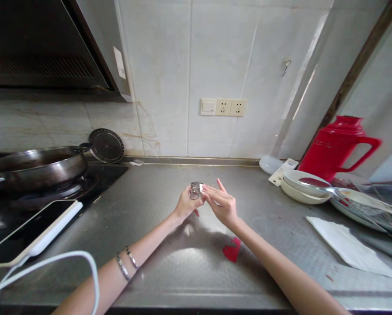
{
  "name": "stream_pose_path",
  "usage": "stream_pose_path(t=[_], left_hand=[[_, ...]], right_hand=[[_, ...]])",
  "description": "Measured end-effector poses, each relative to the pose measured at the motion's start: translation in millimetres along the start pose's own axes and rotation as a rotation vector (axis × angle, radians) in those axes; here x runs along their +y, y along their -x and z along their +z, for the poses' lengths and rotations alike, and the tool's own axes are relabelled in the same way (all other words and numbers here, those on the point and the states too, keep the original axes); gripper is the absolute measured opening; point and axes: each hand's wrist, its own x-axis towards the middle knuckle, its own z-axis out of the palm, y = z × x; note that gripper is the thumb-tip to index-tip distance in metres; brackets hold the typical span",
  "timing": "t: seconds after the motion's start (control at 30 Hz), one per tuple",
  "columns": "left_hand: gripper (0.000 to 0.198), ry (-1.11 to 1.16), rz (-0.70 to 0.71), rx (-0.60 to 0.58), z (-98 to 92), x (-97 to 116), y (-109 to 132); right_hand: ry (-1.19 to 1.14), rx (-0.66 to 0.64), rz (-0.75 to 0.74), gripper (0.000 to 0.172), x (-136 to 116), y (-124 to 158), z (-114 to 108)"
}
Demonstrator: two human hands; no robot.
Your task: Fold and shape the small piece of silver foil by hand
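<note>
Above the middle of the steel counter, my left hand (pixel 185 204) is closed around a small clear, glass-like container (pixel 195 191) with dark lines on it. Its exact kind is too small to make out. At its right end shows a small white piece (pixel 201 188), and the fingertips of my right hand (pixel 222 205) press on it. Whether this is a cap or a bit of paper I cannot tell. One finger of the right hand sticks up, apart from the others. Below my hands, a red heart-shaped piece (pixel 231 250) lies flat on the counter.
On the left, a steel pan (pixel 38 167) sits on the black stove (pixel 109 177), near a phone (pixel 32 234) with a white cable (pixel 45 259). Rightward stand a red thermos jug (pixel 333 148), stacked bowls (pixel 303 192) and a white paper napkin (pixel 348 245). A tiled wall closes off the back.
</note>
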Motion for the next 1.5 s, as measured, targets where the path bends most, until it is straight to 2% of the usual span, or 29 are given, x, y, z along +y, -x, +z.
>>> stream_pose_path(t=[0.13, 0.27, 0.4, 0.5, 0.6, 0.7, 0.8, 0.87, 0.93, 1.13, 1.17, 1.23, 1.3, 1.4, 1.5], left_hand=[[0.055, -0.029, 0.017, -0.006, 1.6, -1.4, 1.2], [0.060, -0.058, 0.036, -0.041, 5.7, -1.8, 4.8], [0.065, -0.039, 0.020, -0.098, 6.5, 1.5, 7.1], [0.052, -0.027, -0.018, -0.100, 3.4, 2.8, 5.7], [0.043, -0.027, -0.047, -0.082, -1.6, 2.5, 2.0], [0.043, -0.023, -0.082, -0.063, -5.3, 1.8, -1.9], [0.046, -0.004, -0.101, -0.057, -6.0, -0.2, -4.3], [0.051, 0.006, -0.119, -0.058, -6.2, -2.2, -5.1], [0.058, 0.010, -0.138, -0.090, -8.7, -4.2, -6.1], [0.103, 0.038, -0.084, -0.386, -30.8, -11.5, -16.1], [0.113, 0.017, -0.060, -0.390, -33.2, -14.1, -17.9], [0.133, -0.047, 0.076, -0.327, -34.2, -20.4, -20.3], [0.139, -0.129, 0.187, -0.273, -31.2, -26.9, -20.6], [0.123, -0.240, 0.242, -0.162, -25.0, -33.2, -18.4], [0.105, -0.310, 0.265, -0.085, -21.3, -33.1, -16.0]], right_hand=[[-0.032, 0.043, 0.046, 0.019, 4.0, -1.4, -0.1], [-0.127, 0.074, 0.279, 0.018, 8.0, -4.0, 0.3], [-0.244, 0.037, 0.508, 0.029, 8.7, -6.0, -0.8], [-0.278, -0.043, 0.513, 0.033, 9.6, -6.3, -4.9], [-0.311, -0.196, 0.456, 0.033, 11.4, -6.1, -10.0], [-0.406, -0.328, 0.416, 0.048, 11.6, -5.1, -9.9], [-0.446, -0.368, 0.413, 0.066, 11.2, -1.1, -1.6], [-0.433, -0.336, 0.409, 0.074, 12.5, 3.0, 5.6], [-0.436, -0.294, 0.415, 0.075, 15.1, 6.5, 10.9], [-0.538, -0.233, 0.518, 0.067, 18.6, 4.8, 11.0], [-0.559, -0.223, 0.550, 0.066, 18.2, 3.9, 10.7], [-0.594, -0.206, 0.599, 0.065, 17.2, 3.2, 11.3], [-0.615, -0.200, 0.616, 0.066, 16.5, 4.0, 13.2], [-0.615, -0.217, 0.605, 0.064, 15.4, 5.9, 15.0], [-0.497, -0.248, 0.558, 0.062, 12.8, 5.0, 12.2]])
